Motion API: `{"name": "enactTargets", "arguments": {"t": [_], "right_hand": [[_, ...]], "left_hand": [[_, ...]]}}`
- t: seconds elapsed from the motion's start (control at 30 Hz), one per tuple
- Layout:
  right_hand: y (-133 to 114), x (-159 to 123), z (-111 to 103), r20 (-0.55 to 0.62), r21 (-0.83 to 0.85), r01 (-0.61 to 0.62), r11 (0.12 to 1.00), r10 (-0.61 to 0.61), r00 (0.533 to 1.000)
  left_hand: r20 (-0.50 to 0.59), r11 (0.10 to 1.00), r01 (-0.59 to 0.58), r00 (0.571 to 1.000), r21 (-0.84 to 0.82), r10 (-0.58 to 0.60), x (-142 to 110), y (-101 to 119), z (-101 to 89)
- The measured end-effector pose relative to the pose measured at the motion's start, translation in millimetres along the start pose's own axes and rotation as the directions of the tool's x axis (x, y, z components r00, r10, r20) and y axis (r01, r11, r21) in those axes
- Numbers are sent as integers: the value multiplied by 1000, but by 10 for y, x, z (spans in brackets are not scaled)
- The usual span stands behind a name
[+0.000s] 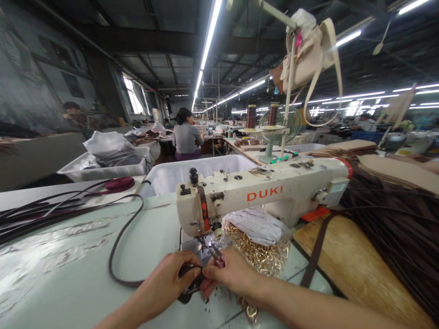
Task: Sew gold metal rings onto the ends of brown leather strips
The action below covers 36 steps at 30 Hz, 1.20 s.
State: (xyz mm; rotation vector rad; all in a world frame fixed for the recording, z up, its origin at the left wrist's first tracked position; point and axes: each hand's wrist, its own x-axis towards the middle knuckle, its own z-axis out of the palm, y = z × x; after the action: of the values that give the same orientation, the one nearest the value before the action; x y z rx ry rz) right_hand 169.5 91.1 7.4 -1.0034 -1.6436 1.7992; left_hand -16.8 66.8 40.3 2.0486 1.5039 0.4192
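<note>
**Both hands pinch a dark strap at the sewing machine's needle**

The left hand [168,281] closes its fingers on a thin dark leather strap [118,256] just in front of the presser foot of the white DUKI sewing machine [264,192]. The right hand [229,274] meets it fingertip to fingertip, pinching the same strap end along with small snips [216,252] whose tip points up toward the needle. From the hands the strap loops left over the pale counter [68,256], curves back and runs toward a bundle of more dark straps [37,212] near the counter's left edge.

Just right of the hands, touching the machine's base, lies a clear bag of gold metal rings [262,253] with white cloth on top. Further right a wooden board [353,269] slants toward the near edge, a brown band lying across it, with a heap of dark straps [404,228] beyond. The broad counter surface left of the hands lies open. Behind the machine stands a white plastic bin [192,173]; another person [187,137] sits well beyond it.
</note>
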Motion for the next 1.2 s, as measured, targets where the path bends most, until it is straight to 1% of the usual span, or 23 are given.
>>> {"name": "enactTargets", "arguments": {"t": [0.03, 0.07, 0.1, 0.13, 0.17, 0.2, 0.23, 0.27, 0.33, 0.4, 0.43, 0.5, 0.6, 0.63, 0.7, 0.77, 0.8, 0.87, 0.9, 1.0, 1.03, 1.1, 1.2], "right_hand": [[-45, 32, -27, -17, -111, -16, 994, 14, 1000], [-102, 52, -64, -47, -276, -9, 961, -4, 999], [-163, 64, -109, -84, -466, 11, 885, -56, 995], [-218, 72, -160, -100, -641, 40, 767, -135, 986], [-260, 80, -216, -82, -771, 78, 632, -221, 972], [-284, 93, -271, -27, -849, 133, 511, -294, 955], [-286, 111, -324, 60, -881, 210, 424, -340, 938], [-269, 136, -371, 172, -880, 306, 364, -357, 918], [-189, 200, -442, 380, -832, 481, 275, -348, 857], [-92, 265, -478, 479, -804, 558, 207, -331, 813], [-51, 290, -486, 494, -802, 567, 185, -328, 805], [0, 320, -487, 494, -807, 567, 164, -340, 800], [3, 322, -472, 482, -802, 569, 180, -366, 796], [-8, 317, -467, 477, -799, 568, 196, -368, 798], [-31, 308, -459, 470, -796, 562, 224, -356, 807], [-42, 302, -453, 470, -799, 557, 224, -344, 813], [-42, 300, -450, 470, -803, 556, 213, -348, 812], [-34, 293, -441, 468, -814, 552, 181, -359, 807], [-29, 288, -433, 462, -823, 543, 166, -361, 810], [-22, 278, -389, 410, -863, 484, 145, -360, 838], [-22, 279, -368, 381, -878, 456, 144, -366, 849], [-22, 291, -326, 309, -913, 384, 138, -380, 872], [-8, 317, -286, 249, -943, 315, 105, -403, 880]], "left_hand": [[23, 1000, -10, 1000, 6, 10, 76, -48, -34], [50, 1000, -20, 999, 16, 19, 147, -95, -65], [77, 999, -29, 997, 31, 26, 212, -140, -92], [101, 998, -36, 994, 49, 31, 271, -181, -114], [124, 997, -41, 992, 69, 33, 321, -216, -131], [151, 995, -46, 988, 86, 33, 363, -243, -144], [178, 994, -54, 983, 99, 36, 398, -261, -155], [200, 992, -65, 979, 111, 42, 427, -271, -163], [223, 988, -84, 973, 131, 53, 466, -267, -176], [222, 983, -93, 973, 160, 56, 478, -245, -181], [200, 979, -89, 979, 181, 52, 470, -232, -179], [101, 969, -66, 994, 237, 43, 414, -208, -154], [-62, 942, -79, 993, 326, 104, 236, -198, -50], [-77, 932, -111, 986, 345, 146, 163, -208, 2], [-54, 914, -196, 972, 355, 230, 25, -251, 119], [-51, 835, -317, 924, 449, 379, -66, -318, 226], [-57, 774, -366, 887, 517, 458, -87, -353, 266], [-52, 618, -423, 798, 663, 601, -78, -413, 299], [-34, 543, -436, 757, 718, 653, -51, -433, 287], [61, 390, -493, 676, 778, 734, 84, -465, 165], [86, 356, -512, 654, 782, 752, 137, -472, 111], [99, 338, -537, 627, 773, 773, 234, -487, 18], [58, 342, -545, 588, 765, 807, 325, -499, -50]]}}
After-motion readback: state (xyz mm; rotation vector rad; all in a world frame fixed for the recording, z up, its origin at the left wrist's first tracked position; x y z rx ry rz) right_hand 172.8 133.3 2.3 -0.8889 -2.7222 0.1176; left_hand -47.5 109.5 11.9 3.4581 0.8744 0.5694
